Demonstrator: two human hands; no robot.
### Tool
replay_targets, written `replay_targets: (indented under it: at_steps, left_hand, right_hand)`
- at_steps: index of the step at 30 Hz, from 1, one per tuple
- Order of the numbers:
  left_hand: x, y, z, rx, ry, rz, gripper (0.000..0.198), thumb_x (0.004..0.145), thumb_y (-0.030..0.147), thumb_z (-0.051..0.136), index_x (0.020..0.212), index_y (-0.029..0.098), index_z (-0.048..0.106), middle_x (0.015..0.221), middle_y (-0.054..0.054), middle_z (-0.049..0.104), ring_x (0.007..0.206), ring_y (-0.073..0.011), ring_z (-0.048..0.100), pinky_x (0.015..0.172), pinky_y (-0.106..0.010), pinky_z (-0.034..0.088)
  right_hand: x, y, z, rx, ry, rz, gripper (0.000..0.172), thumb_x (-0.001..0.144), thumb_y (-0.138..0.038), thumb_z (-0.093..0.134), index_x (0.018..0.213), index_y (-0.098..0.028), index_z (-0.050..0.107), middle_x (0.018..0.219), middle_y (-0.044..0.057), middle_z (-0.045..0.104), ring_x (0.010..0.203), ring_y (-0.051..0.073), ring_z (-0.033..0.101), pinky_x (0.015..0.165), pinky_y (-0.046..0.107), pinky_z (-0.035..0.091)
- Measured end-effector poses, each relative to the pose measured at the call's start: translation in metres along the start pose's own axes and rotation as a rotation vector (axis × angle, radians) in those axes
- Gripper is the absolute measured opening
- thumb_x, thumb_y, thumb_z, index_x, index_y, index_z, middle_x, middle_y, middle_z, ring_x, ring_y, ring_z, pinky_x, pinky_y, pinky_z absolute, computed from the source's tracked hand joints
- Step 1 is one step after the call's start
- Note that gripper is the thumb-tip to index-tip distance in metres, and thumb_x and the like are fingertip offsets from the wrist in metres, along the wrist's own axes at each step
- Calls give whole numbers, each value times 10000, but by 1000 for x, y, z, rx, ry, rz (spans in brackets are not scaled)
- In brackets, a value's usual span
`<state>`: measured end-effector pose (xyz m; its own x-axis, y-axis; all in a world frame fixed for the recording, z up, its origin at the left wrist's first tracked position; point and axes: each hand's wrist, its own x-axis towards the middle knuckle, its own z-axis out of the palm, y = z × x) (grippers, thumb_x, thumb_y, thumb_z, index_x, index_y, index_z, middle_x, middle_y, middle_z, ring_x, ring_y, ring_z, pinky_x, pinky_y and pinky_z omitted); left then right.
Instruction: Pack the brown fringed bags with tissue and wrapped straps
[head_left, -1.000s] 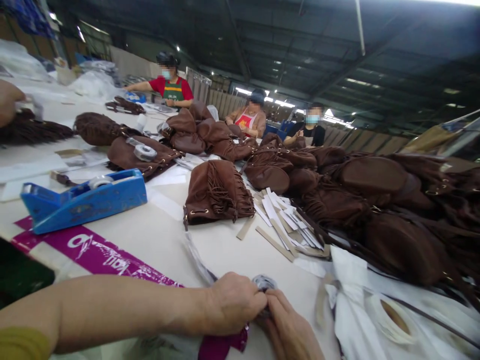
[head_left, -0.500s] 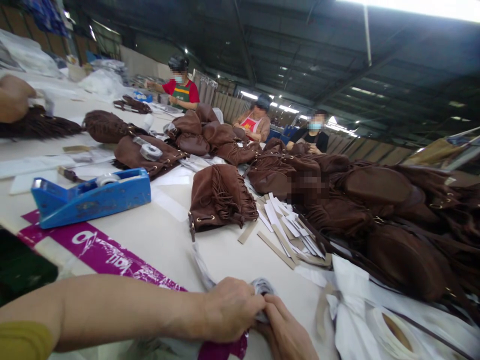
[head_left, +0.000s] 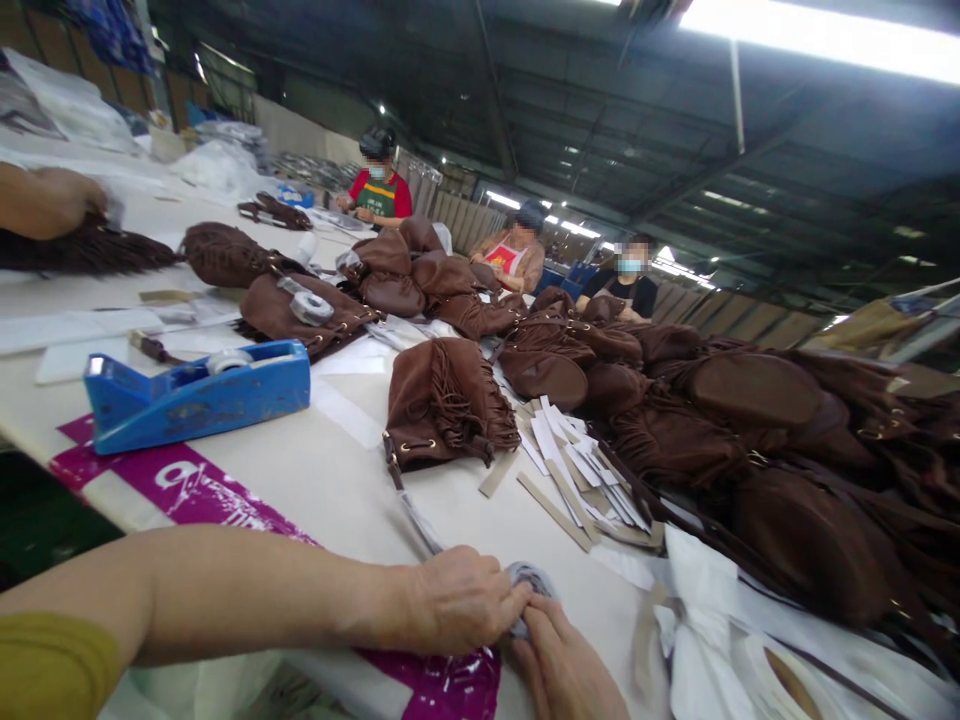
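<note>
A wrapped bag strap (head_left: 534, 577), coiled into a roll in thin greyish-white covering, sits between my hands near the table's front edge. My left hand (head_left: 461, 603) is closed on the coil from the left, fingertips pinching its near side. From the right, my right hand (head_left: 566, 655) grips the same coil, its fingers meeting those of the left. A covered length of strap runs from under my left hand up to a brown fringed bag (head_left: 435, 395), which lies flat with its eyelets facing me. Part of the coil is hidden behind my fingers.
A blue tape dispenser (head_left: 199, 395) stands at left, beside purple printed tape (head_left: 225, 500). Paper strips (head_left: 577, 465) lie right of the bag. A long heap of brown bags (head_left: 750, 400) spans the table. A tape roll (head_left: 780, 675) is at lower right. Co-workers (head_left: 382, 190) work beyond.
My hands stay on the coil, which has shifted only slightly. The view has moved a little. At far left, another person's hand has moved lower over a fringed bag.
</note>
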<state>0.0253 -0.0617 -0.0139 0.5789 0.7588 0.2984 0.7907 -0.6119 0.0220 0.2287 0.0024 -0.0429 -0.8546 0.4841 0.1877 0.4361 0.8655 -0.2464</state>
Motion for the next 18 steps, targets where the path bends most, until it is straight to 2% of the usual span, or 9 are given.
replay_targets:
  at_steps: [3,6,9,11,13,15,18]
  left_hand:
    - [-7,-2,-12,-58,-63,-30,154,902,260,525,983,132,548,807,-56,673,667,-212,642,462,-315,417]
    - [-11,-13,-26,-103,-166,-93,163,855,360,620,912,216,572,773,5,688,666,-197,668,438,-260,377]
    - [-9,-19,-28,-93,-223,-172,199,835,326,637,1002,245,563,776,8,703,697,-218,686,483,-248,413]
    - [-5,-15,-22,-83,-228,-215,224,827,259,618,1032,199,552,798,-28,709,709,-236,688,518,-271,453]
    - [-2,-6,-15,-91,-199,-248,208,831,200,581,1030,153,548,846,-62,710,732,-245,687,553,-300,485]
    - [-2,1,-10,-111,-170,-272,184,838,171,557,1019,134,552,873,-73,708,751,-244,685,573,-314,497]
    - [-5,-6,-15,-115,-182,-265,153,844,227,581,982,163,575,817,-48,702,718,-236,678,535,-298,468]
  right_hand:
    - [7,-1,-4,114,5,-174,257,898,-163,478,1121,-248,573,1067,73,685,900,206,674,796,281,545]
    - [18,-2,-19,213,5,-293,204,916,-187,462,1076,-243,575,1039,62,680,910,192,656,796,260,529]
    - [27,-8,-27,87,-43,-230,249,876,-112,469,1057,-242,580,1055,53,678,879,198,664,776,274,532]
    - [30,-15,-23,-83,-79,-128,314,825,-43,467,1037,-240,590,1070,56,679,767,195,679,707,283,541]
    - [31,-21,-12,-174,-57,-27,319,802,-21,462,1024,-213,587,1094,89,667,697,190,683,644,276,544]
    - [30,-24,-1,-115,14,15,258,826,-44,460,1008,-190,569,1079,117,654,751,196,690,663,264,551]
    - [30,-21,1,121,57,-56,168,889,-105,453,971,-218,544,990,73,645,882,178,667,771,229,535]
